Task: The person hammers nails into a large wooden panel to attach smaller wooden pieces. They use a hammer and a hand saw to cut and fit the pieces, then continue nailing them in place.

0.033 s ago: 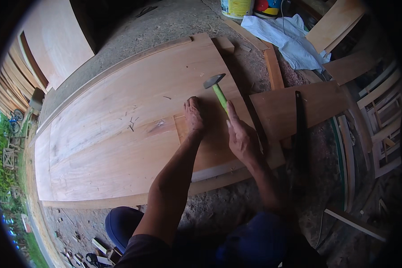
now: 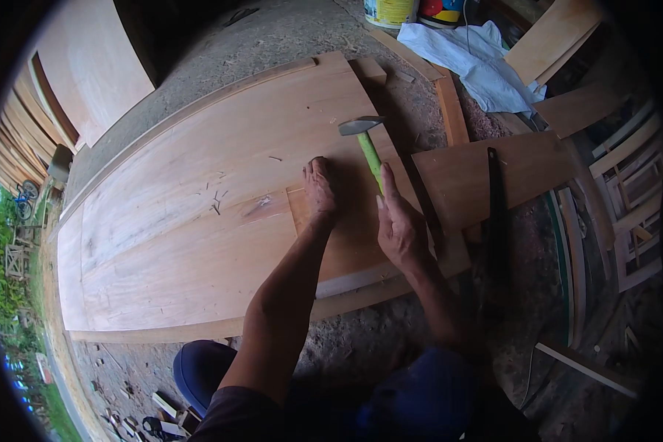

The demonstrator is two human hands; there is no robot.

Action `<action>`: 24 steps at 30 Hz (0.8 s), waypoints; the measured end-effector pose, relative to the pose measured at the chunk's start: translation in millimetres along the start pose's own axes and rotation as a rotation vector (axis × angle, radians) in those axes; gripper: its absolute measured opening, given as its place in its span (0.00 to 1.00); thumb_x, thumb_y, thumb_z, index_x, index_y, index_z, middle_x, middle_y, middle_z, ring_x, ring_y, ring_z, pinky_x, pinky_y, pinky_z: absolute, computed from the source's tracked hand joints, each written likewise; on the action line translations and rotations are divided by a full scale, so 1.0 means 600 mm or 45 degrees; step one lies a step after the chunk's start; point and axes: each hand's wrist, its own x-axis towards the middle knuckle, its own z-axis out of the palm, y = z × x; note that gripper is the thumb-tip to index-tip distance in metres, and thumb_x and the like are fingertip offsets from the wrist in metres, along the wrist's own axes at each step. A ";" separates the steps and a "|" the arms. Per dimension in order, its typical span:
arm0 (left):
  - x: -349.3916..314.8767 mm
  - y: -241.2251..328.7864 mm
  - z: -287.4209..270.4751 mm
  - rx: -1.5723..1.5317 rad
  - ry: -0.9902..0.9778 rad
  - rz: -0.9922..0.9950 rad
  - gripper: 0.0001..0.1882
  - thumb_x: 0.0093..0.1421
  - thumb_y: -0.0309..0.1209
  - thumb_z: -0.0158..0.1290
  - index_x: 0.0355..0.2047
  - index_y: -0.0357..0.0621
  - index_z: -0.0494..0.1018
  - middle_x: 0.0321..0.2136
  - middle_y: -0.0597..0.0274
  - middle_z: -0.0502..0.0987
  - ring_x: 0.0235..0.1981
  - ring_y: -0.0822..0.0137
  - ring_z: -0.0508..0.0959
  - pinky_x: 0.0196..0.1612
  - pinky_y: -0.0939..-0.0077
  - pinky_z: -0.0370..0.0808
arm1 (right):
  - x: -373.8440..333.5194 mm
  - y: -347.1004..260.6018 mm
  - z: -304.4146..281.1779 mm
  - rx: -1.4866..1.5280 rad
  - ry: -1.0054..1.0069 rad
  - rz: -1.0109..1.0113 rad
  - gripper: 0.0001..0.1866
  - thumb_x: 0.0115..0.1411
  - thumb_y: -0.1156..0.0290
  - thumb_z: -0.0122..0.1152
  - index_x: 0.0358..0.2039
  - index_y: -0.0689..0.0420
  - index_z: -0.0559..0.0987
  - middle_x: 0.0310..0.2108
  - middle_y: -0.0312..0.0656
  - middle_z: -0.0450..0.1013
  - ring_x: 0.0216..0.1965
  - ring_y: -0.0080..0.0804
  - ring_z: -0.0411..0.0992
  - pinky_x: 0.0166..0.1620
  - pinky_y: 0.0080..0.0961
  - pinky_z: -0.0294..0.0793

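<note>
Gripping the green-handled hammer [image 2: 367,151] in your closed right hand [image 2: 399,225], its head at twelve o'clock over the wooden panel [image 2: 199,221], you press your left hand [image 2: 320,190] flat, holding nothing, just beside it at nine o'clock.

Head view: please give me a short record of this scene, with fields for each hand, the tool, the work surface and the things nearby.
left hand: left hand pressed flat on the small plywood piece
right hand: right hand holds the hammer by its green handle, head raised above the panel
work surface: large plywood panel lying on the ground
on panel: a few loose nails left of the hands
nearby right: handsaw on a wood board
nearby top: white cloth, two paint cans
</note>
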 end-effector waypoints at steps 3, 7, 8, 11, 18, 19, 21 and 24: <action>-0.011 0.009 0.007 -0.026 -0.003 -0.029 0.16 0.59 0.32 0.56 0.45 0.40 0.68 0.43 0.45 0.72 0.50 0.44 0.70 0.53 0.53 0.68 | -0.022 0.030 0.020 -0.177 -0.338 0.197 0.32 0.68 0.74 0.52 0.72 0.48 0.60 0.28 0.58 0.77 0.29 0.55 0.79 0.33 0.47 0.77; 0.004 0.009 -0.008 0.012 0.044 -0.010 0.16 0.58 0.32 0.57 0.45 0.40 0.69 0.43 0.46 0.73 0.49 0.43 0.71 0.52 0.53 0.69 | 0.000 -0.001 0.004 -0.071 -0.156 0.032 0.33 0.68 0.74 0.54 0.73 0.47 0.60 0.32 0.57 0.78 0.30 0.54 0.79 0.31 0.47 0.76; 0.000 0.007 -0.004 0.002 0.070 0.020 0.16 0.58 0.32 0.57 0.45 0.40 0.69 0.43 0.46 0.73 0.49 0.43 0.71 0.52 0.53 0.69 | 0.006 -0.020 -0.005 -0.015 0.007 -0.009 0.35 0.67 0.75 0.54 0.73 0.47 0.59 0.32 0.57 0.78 0.30 0.54 0.79 0.32 0.48 0.77; -0.001 0.007 0.006 -0.049 0.067 -0.056 0.16 0.57 0.33 0.57 0.44 0.41 0.70 0.43 0.46 0.73 0.49 0.44 0.71 0.51 0.53 0.69 | -0.015 0.000 -0.002 -0.309 -0.232 0.104 0.36 0.66 0.76 0.55 0.74 0.45 0.58 0.29 0.55 0.77 0.29 0.53 0.79 0.32 0.46 0.78; -0.005 0.022 0.010 -0.044 0.079 -0.044 0.14 0.58 0.27 0.54 0.44 0.40 0.69 0.43 0.45 0.73 0.48 0.43 0.71 0.51 0.52 0.69 | -0.014 0.012 0.004 -0.233 -0.160 0.072 0.39 0.63 0.78 0.55 0.74 0.44 0.58 0.29 0.57 0.78 0.31 0.53 0.80 0.34 0.50 0.78; -0.010 0.019 0.008 -0.066 0.066 -0.058 0.14 0.58 0.27 0.54 0.44 0.40 0.70 0.43 0.45 0.73 0.48 0.43 0.71 0.51 0.52 0.69 | -0.016 0.011 0.004 -0.342 -0.361 0.163 0.39 0.64 0.77 0.55 0.74 0.42 0.58 0.32 0.57 0.78 0.33 0.53 0.80 0.34 0.49 0.78; 0.005 0.019 -0.003 -0.136 0.089 -0.010 0.14 0.58 0.27 0.54 0.44 0.40 0.70 0.43 0.46 0.74 0.48 0.44 0.71 0.52 0.52 0.69 | 0.008 -0.001 -0.007 -0.562 -0.725 0.298 0.37 0.66 0.75 0.54 0.73 0.38 0.58 0.37 0.57 0.79 0.35 0.53 0.80 0.35 0.47 0.76; 0.002 -0.026 -0.047 -0.214 0.141 0.081 0.15 0.59 0.27 0.55 0.47 0.41 0.71 0.47 0.46 0.75 0.51 0.44 0.73 0.52 0.52 0.71 | 0.004 0.014 0.041 -0.444 -0.586 0.240 0.40 0.64 0.78 0.54 0.74 0.37 0.56 0.42 0.57 0.79 0.39 0.55 0.80 0.38 0.48 0.77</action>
